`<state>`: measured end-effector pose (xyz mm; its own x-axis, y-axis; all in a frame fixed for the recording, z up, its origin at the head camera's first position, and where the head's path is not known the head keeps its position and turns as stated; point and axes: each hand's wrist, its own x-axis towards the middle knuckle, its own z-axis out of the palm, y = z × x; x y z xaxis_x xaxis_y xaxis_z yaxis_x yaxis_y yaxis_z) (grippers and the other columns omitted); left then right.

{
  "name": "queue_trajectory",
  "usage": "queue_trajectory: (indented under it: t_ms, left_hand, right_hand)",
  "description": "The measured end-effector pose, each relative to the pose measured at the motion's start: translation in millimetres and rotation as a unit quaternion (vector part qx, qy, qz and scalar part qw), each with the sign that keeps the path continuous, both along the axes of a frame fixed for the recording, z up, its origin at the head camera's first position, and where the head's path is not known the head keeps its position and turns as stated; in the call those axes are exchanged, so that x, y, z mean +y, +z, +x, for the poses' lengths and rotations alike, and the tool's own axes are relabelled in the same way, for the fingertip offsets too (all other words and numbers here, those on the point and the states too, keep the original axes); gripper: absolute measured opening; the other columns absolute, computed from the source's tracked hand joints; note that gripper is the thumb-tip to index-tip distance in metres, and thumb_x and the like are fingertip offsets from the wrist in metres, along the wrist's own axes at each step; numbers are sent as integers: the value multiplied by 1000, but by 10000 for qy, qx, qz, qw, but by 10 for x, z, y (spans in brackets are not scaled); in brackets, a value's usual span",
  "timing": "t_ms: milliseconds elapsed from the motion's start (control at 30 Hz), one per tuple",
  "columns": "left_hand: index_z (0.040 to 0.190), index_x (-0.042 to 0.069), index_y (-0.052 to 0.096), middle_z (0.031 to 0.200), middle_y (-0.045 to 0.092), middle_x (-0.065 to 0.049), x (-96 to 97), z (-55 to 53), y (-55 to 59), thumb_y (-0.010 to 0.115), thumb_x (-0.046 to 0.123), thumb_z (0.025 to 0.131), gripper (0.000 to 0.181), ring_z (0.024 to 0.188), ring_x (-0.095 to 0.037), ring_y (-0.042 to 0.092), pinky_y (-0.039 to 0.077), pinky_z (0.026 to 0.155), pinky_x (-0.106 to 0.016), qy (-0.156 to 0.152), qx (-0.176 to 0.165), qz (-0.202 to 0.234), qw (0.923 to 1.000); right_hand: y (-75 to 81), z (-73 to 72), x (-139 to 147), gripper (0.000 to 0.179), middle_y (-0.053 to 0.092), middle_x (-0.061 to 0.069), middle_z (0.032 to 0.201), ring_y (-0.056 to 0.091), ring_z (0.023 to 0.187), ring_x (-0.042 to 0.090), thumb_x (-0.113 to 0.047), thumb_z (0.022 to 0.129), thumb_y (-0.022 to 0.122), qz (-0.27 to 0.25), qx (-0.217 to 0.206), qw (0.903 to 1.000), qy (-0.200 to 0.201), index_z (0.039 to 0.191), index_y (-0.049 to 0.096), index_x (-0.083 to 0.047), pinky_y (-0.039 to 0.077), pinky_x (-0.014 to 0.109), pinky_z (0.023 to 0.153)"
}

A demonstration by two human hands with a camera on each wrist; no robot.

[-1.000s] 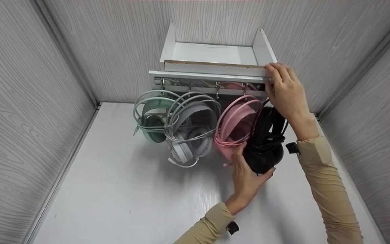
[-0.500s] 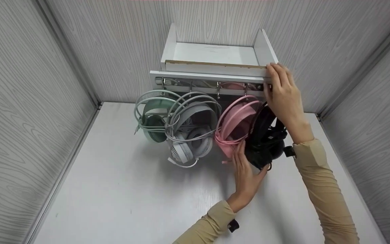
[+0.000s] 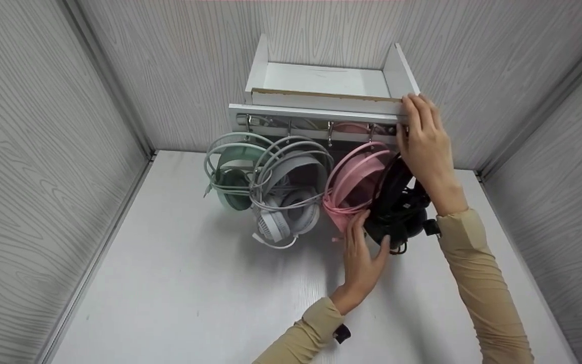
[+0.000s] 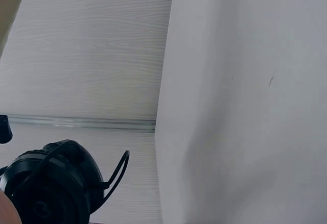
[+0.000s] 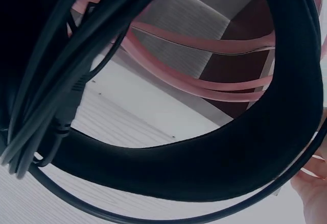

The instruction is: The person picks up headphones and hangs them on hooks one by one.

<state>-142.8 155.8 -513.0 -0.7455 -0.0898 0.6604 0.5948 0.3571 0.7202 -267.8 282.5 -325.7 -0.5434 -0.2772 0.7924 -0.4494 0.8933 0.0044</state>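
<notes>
A black headset [image 3: 397,207] hangs at the right end of a row of headsets under the white shelf [image 3: 326,81]. My left hand [image 3: 359,268] is beneath its lower ear cup, fingers stretched upward and thumb apart. Whether the fingertips touch the cup or only lie beside it, I cannot tell. At the shelf's front right corner, my right hand [image 3: 428,146] grips the edge, with fingers over the top and thumb below. The right wrist view shows the black headband [image 5: 204,163] and bundled cable [image 5: 56,81] close up. The hook above the black headset is hidden behind my right hand.
A pink headset [image 3: 349,192] hangs immediately left of the black one. Further left hang a grey-white headset [image 3: 288,202] and a green headset [image 3: 233,172]. A rail with several metal hooks [image 3: 330,134] runs below the shelf. Wood-grain panels [image 3: 23,151] enclose the white surface [image 3: 170,293].
My left hand has slid down slightly, its thumb shifting left along the black headset. The black headset has turned a little on the rail. My right hand stays on the shelf corner.
</notes>
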Motion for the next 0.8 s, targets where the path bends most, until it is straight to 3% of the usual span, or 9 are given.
queue_trajectory:
  t_ms: [200, 333, 567, 800]
  left_hand:
    - [139, 11, 53, 141, 52, -6, -206, -43, 137, 66, 15, 97, 44, 129, -17, 51, 47, 100, -35, -282, -8, -210, 9994]
    - [137, 10, 56, 141, 55, -5, -384, -105, 258, 67, 11, 96, 42, 129, -18, 50, 46, 102, -33, -517, 163, -425, 9976]
    - [140, 9, 57, 144, 56, -4, -715, -197, 524, 67, 11, 95, 47, 133, -23, 47, 38, 113, -38, -240, 620, -767, 9948]
    - [151, 9, 47, 156, 45, -3, -1039, -207, 695, 65, 24, 98, 58, 146, -31, 34, 27, 120, -48, 138, 697, -1327, 9886]
  right_hand:
    - [8, -16, -33, 44, 51, 25, 142, 45, 136, 42, -9, 102, 56, 270, 7, 9996, -119, 143, 49, 2, 43, 53, 107]
    - [10, -8, -65, 46, 50, 23, 147, 43, 139, 41, -12, 102, 59, 340, -76, 9990, -266, 145, 48, -1, 37, 55, 113]
    - [9, 35, -166, 67, 33, 15, 162, 29, 151, 31, -43, 103, 56, 449, -745, 9938, -693, 156, 36, -6, 11, 56, 123]
    - [-11, 246, -260, 70, 30, 10, 165, 23, 153, 28, -45, 101, 58, 435, -550, 9941, -828, 159, 32, -15, 7, 59, 122]
